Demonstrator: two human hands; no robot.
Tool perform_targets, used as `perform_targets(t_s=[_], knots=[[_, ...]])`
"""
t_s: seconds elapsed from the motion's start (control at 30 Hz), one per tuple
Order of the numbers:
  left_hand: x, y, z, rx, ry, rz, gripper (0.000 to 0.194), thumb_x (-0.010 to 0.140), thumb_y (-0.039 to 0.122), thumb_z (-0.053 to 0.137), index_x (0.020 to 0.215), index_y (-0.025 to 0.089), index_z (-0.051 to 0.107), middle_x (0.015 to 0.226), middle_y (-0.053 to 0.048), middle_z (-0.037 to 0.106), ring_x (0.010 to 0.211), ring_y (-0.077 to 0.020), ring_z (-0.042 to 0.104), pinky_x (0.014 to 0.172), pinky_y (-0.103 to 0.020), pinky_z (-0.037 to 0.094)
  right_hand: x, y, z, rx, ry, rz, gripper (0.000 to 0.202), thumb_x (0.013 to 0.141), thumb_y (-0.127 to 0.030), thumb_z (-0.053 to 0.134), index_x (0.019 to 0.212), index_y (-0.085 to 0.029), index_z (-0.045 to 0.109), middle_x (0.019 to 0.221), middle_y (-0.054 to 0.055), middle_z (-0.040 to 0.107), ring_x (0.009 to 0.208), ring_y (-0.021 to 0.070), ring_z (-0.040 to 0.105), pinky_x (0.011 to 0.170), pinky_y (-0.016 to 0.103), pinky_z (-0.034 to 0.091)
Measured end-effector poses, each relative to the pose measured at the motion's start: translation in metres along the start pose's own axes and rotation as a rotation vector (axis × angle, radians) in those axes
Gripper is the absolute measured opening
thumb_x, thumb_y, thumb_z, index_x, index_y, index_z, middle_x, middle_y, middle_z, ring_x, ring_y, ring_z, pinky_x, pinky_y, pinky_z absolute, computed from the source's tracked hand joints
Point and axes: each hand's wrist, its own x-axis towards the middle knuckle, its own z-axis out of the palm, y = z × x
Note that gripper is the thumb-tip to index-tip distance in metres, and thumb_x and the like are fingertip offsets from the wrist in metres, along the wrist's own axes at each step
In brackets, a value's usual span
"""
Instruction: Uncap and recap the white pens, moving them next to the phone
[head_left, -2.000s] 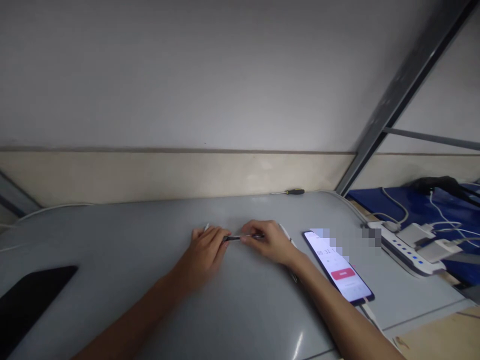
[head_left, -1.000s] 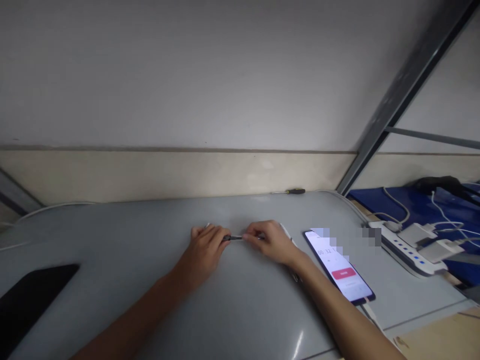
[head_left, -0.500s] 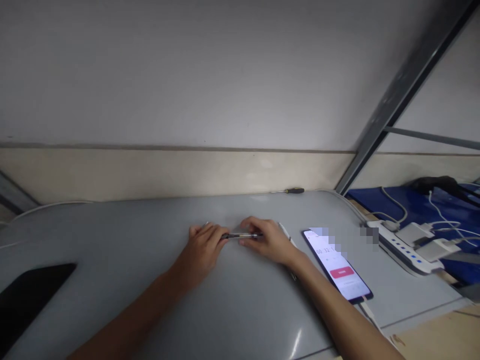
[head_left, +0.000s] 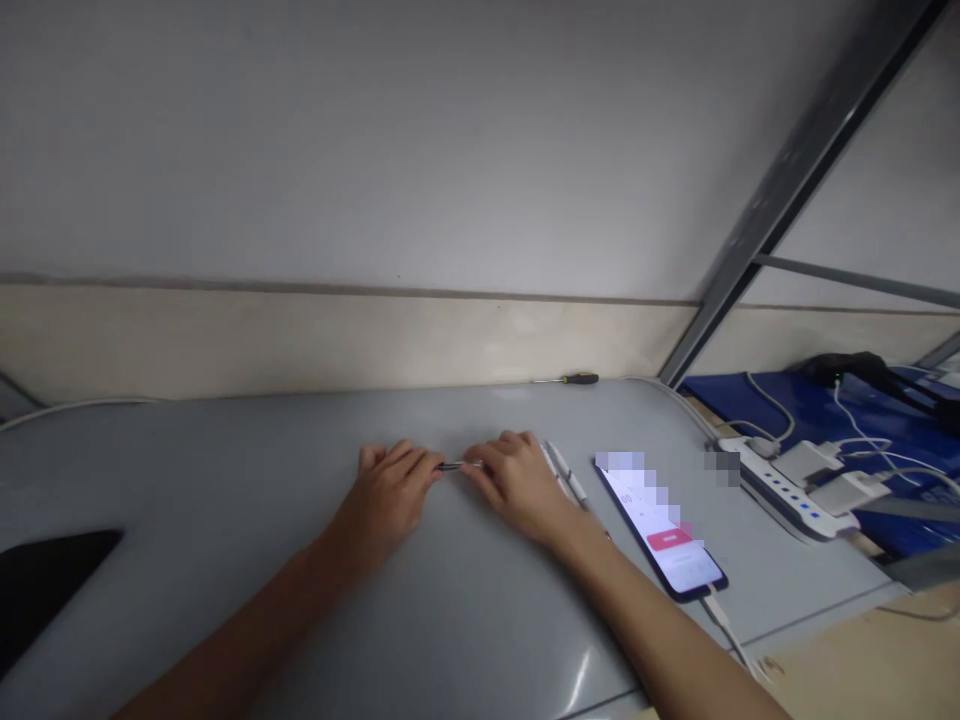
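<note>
A slim dark pen point(head_left: 452, 465) lies level between my two hands, just above the grey tabletop point(head_left: 465, 620). My left hand point(head_left: 394, 490) is closed around its left end, fingers curled over it. With thumb and fingers, my right hand point(head_left: 517, 485) pinches the other end. Only a short middle piece of the pen shows; both its ends are covered by my fingers. Right beside my right hand lie white pens point(head_left: 568, 474), partly hidden behind the wrist.
A lit phone point(head_left: 667, 535) on a white cable lies to the right. Beyond it sits a power strip point(head_left: 787, 495) with chargers plugged in. A screwdriver point(head_left: 579, 379) rests by the wall. At the left is a black flat object point(head_left: 56, 575).
My right hand has moved in toward the left hand and closed on the pen, so less of the pen shows between them. The view has shifted slightly.
</note>
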Motion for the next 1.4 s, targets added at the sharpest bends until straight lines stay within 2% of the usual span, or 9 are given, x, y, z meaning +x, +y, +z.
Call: perform_targets(t_s=[0.13,0.27,0.47,0.63,0.73,0.9,1.1,1.3,1.4], knots=[[0.0,0.001,0.0,0.038,-0.03,0.028,0.028,0.096,0.012,0.037,0.082,0.018,0.061,0.074,-0.003,0.066,0.078,-0.022,0.055,0.071,-0.037,0.027,-0.001,-0.021,0.008,-0.162,-0.054,-0.091,0.02,0.091,-0.027,0.055,0.105,-0.014,0.062,0.097,0.014,0.07,0.095,0.0276,0.061,0.087,0.041,0.038],[0.0,0.008,-0.001,0.099,0.004,0.175,0.026,0.088,0.001,0.042,0.08,0.017,0.061,0.072,-0.002,0.062,0.078,-0.0217,0.053,0.07,-0.037,0.027,0.0,-0.034,0.013,-0.188,-0.219,0.134,0.022,0.094,-0.021,0.043,0.102,-0.016,0.063,0.087,0.012,0.073,0.074,0.0248,0.067,0.063,0.033,0.04],[-0.002,0.006,-0.003,0.103,0.088,0.33,0.03,0.076,-0.006,0.039,0.076,0.017,0.059,0.067,-0.002,0.054,0.072,-0.0197,0.047,0.07,-0.038,0.029,0.0,-0.035,0.01,0.016,-0.308,0.198,0.036,0.095,-0.033,0.04,0.089,-0.018,0.072,0.086,0.012,0.075,0.071,0.0225,0.067,0.058,0.03,0.034],[-0.001,0.0,-0.005,0.136,0.104,0.417,0.032,0.077,-0.004,0.039,0.084,0.017,0.062,0.07,-0.004,0.057,0.074,-0.0204,0.048,0.07,-0.038,0.03,0.002,-0.032,0.01,0.264,-0.349,0.224,0.031,0.091,-0.032,0.046,0.08,-0.017,0.071,0.075,0.007,0.072,0.058,0.014,0.054,0.055,0.027,0.028],[0.003,0.0,-0.006,0.198,0.111,0.388,0.03,0.081,-0.002,0.042,0.088,0.017,0.064,0.076,-0.004,0.062,0.077,-0.0211,0.052,0.071,-0.039,0.029,0.003,-0.024,0.011,0.388,-0.273,0.212,0.025,0.089,-0.031,0.051,0.079,-0.017,0.069,0.069,0.002,0.066,0.058,0.0112,0.048,0.055,0.025,0.028],[0.007,0.001,-0.01,0.195,0.124,0.252,0.019,0.096,0.012,0.047,0.1,0.019,0.063,0.087,-0.003,0.068,0.081,-0.0192,0.058,0.077,-0.038,0.03,0.006,0.001,0.005,0.377,0.066,0.283,0.006,0.077,-0.019,0.066,0.083,-0.018,0.065,0.078,0.002,0.065,0.069,0.0125,0.051,0.063,0.024,0.032],[0.006,0.002,-0.01,0.018,0.105,0.121,0.013,0.098,0.023,0.05,0.101,0.021,0.062,0.089,0.0,0.07,0.081,-0.0173,0.062,0.085,-0.038,0.029,0.009,0.029,-0.006,1.07,0.017,0.408,0.029,0.065,-0.033,0.081,0.081,-0.018,0.062,0.064,-0.004,0.057,0.061,0.0116,0.051,0.061,0.025,0.038],[-0.001,0.009,-0.012,-0.168,-0.034,0.189,0.028,0.091,0.036,0.059,0.113,0.02,0.059,0.095,-0.003,0.069,0.09,-0.0211,0.062,0.089,-0.039,0.03,0.013,0.014,0.002,1.676,0.133,0.417,0.022,0.075,-0.03,0.073,0.079,-0.019,0.054,0.083,0.002,0.066,0.082,0.0159,0.062,0.077,0.03,0.048],[-0.002,0.01,-0.016,-0.237,-0.101,0.225,0.034,0.091,0.036,0.056,0.119,0.019,0.057,0.1,-0.005,0.067,0.091,-0.022,0.061,0.091,-0.041,0.03,0.013,0.009,0.004,1.93,0.137,0.523,0.021,0.08,-0.03,0.067,0.085,-0.022,0.049,0.066,-0.004,0.056,0.054,0.0095,0.051,0.052,0.021,0.042]])
